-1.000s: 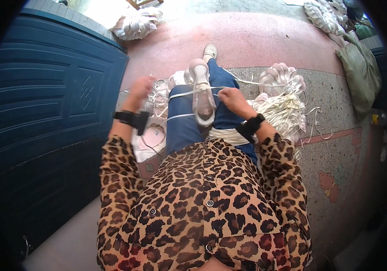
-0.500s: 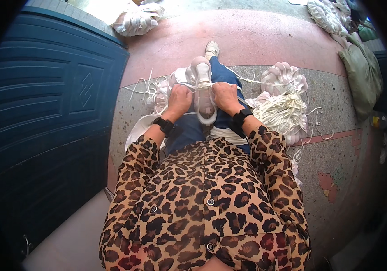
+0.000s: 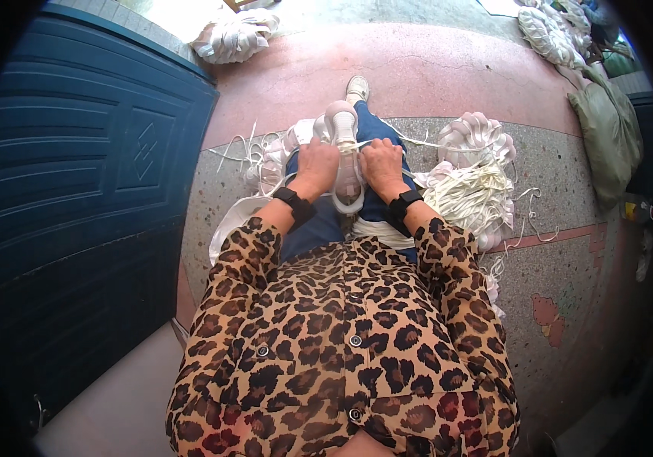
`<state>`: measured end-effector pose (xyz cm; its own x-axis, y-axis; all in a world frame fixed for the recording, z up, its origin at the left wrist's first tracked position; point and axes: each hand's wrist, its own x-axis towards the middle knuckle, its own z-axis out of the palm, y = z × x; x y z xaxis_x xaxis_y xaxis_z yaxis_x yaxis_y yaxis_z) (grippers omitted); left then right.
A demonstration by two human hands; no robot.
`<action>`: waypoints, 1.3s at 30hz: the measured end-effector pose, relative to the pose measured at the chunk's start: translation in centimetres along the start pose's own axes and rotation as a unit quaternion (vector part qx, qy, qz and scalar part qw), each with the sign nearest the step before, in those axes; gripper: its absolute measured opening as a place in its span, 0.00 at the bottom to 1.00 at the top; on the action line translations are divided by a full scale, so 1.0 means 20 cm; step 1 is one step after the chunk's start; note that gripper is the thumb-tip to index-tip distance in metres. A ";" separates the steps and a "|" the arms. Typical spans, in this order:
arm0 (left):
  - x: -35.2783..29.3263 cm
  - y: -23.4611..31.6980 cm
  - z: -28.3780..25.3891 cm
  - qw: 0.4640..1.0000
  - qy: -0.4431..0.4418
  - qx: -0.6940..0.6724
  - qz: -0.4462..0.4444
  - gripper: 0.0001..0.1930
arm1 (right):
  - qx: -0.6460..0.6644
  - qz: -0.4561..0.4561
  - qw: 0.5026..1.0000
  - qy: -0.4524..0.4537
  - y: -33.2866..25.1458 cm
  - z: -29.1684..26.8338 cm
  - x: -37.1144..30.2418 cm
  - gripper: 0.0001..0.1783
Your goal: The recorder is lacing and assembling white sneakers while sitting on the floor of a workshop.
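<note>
A pale pinkish-white sneaker [image 3: 341,122] lies lengthwise over my lap, toe pointing away from me. White shoelace [image 3: 351,145] crosses its upper part. My left hand [image 3: 316,167] is closed against the shoe's left side, its fingertips partly hidden; it appears to hold one lace end. On the other side, my right hand [image 3: 383,165] pinches the lace a short way off the shoe. Both wrists carry black bands. Beneath the shoe are my blue jeans [image 3: 315,225].
Right of my legs lies a bundle of white laces [image 3: 472,192] beside a fan of stacked pale shoe parts [image 3: 478,139]. More white pieces [image 3: 269,169] rest at my left. A blue panelled door [image 3: 90,152] stands left; a greenish sack [image 3: 608,137] sits far right.
My left hand has come in to the right, close against the shoe. The right hand has shifted only slightly. The lace no longer shows stretched out on the left.
</note>
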<state>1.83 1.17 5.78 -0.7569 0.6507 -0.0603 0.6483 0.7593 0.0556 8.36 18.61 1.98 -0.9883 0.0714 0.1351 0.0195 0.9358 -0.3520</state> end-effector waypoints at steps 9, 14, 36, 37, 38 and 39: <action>-0.09 0.07 0.08 0.995 0.070 -0.017 -0.070 0.12 | -0.052 -0.034 0.997 -0.042 -0.01 -0.03 -0.01 0.13; 0.00 -0.08 0.04 0.995 0.024 -0.061 -0.073 0.07 | -0.019 -0.026 0.999 -0.028 0.03 -0.02 0.03 0.09; 0.16 0.00 -0.47 0.729 0.111 -0.667 -0.108 0.10 | 0.051 -0.032 0.997 -0.057 0.00 -0.06 0.03 0.12; 0.16 -0.02 -0.47 0.682 0.094 -0.719 -0.096 0.10 | 0.066 -0.027 0.996 -0.055 0.00 -0.06 0.03 0.12; 0.16 -0.04 -0.46 0.716 0.055 -0.683 -0.134 0.11 | 0.081 -0.024 0.995 -0.053 0.00 -0.06 0.03 0.11; 0.15 -0.07 -0.41 0.747 0.015 -0.643 -0.171 0.11 | 0.107 -0.009 0.993 -0.053 0.00 -0.04 0.05 0.11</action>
<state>-1.99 2.10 13.67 -0.8742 0.4049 -0.2679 -0.1820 0.2382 0.9540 7.56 19.01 2.91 -0.9988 0.0068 0.0488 -0.0206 0.8413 -0.5403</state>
